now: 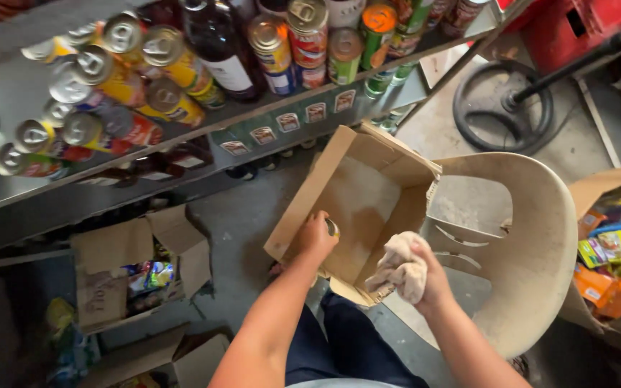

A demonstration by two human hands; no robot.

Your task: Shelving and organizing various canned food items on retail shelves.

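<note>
The left hand (315,237) wraps what looks like a small can (333,228) at the cardboard box (357,208) mouth, its top facing the right hand (425,276), whose fingers clench a crumpled cloth (399,267) just beside it.

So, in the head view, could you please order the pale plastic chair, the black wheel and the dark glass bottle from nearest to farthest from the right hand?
1. Pale plastic chair, just beside the right hand.
2. Black wheel, on the floor beyond the chair.
3. Dark glass bottle, up on the shelf, far left.
</note>
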